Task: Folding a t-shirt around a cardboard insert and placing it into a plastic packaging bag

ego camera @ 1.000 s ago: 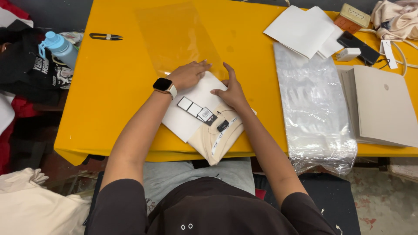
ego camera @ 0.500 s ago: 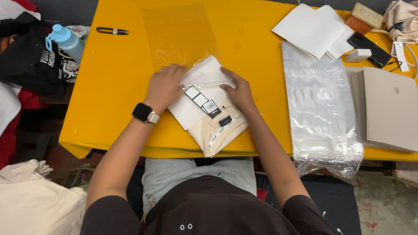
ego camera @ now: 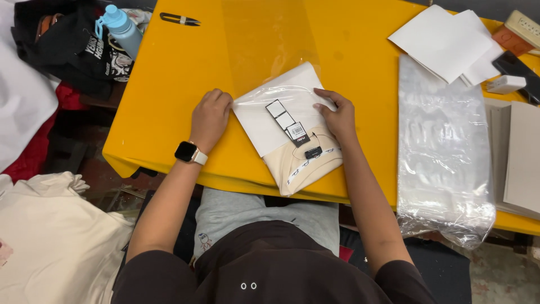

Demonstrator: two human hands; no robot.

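A folded cream garment (ego camera: 292,132) with square tags and a black clip lies at the near edge of the yellow table (ego camera: 169,95). Its far half sits inside the mouth of a clear plastic bag (ego camera: 270,39) that stretches away from me. My left hand (ego camera: 209,118), wearing a black watch, pinches the left edge of the bag's opening. At the garment's right side, my right hand (ego camera: 336,115) grips the bag's other edge against the fabric.
A stack of clear bags (ego camera: 441,146) lies to the right, with white paper sheets (ego camera: 450,42) and grey boards (ego camera: 520,157) beyond. Black snips (ego camera: 180,20) rest at the far left. A blue bottle (ego camera: 122,29) sits on dark cloth off the table; cream fabric (ego camera: 50,236) lies lower left.
Both hands have moved from flat on the garment to the edges of the bag's mouth. The bag's opening now covers the garment's far half.
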